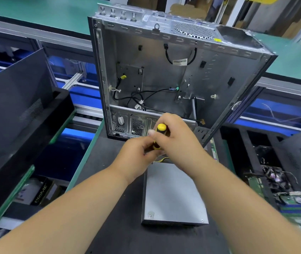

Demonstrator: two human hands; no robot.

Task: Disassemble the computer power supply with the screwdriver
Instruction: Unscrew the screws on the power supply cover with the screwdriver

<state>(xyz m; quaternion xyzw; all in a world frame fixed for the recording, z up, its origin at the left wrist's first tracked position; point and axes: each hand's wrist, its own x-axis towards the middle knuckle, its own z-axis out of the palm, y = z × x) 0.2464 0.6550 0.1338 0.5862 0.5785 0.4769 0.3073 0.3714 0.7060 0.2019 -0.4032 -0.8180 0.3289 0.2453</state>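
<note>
both hands — right hand (175, 142), left hand (137, 158) — grip the screwdriver (159, 134) (above the power supply (171, 197)).

The only view sits on my head, wide-angled, looking forward and steeply down over my forearms. It is close to my left hand (137, 153) and right hand (177, 142), with the open grey metal computer case (164, 74) just beyond them.

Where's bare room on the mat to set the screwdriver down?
Left of the power supply, the black mat is bare out to its green edge. The near mat below the supply is free too. Right of it is crowded with circuit boards. The case blocks the far end.
</note>
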